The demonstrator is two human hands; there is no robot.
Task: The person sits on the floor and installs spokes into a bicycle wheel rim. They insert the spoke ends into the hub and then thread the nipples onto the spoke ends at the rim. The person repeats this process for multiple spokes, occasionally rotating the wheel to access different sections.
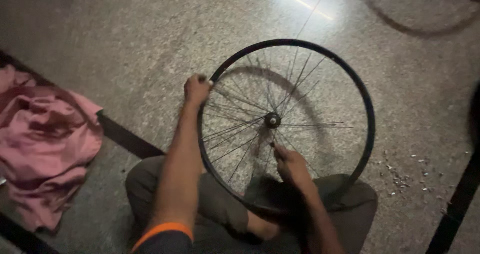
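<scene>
A black bicycle wheel rim (pixel 366 109) with thin spokes and a central hub (pixel 272 120) rests tilted on my lap over a speckled stone floor. My left hand (pixel 196 89) grips the rim at its upper left edge. My right hand (pixel 290 163) is inside the wheel just below the hub, fingers pinched on a spoke (pixel 274 149). Some spokes hang loose and stick out past the rim at the top. My legs in dark trousers sit crossed under the wheel's lower edge.
A crumpled pink cloth (pixel 45 144) lies on the floor at the left. Several small pale metal bits (pixel 405 176) are scattered on the floor at the right. Dark strips (pixel 127 139) cross the floor. A wheel's shadow falls at the top right.
</scene>
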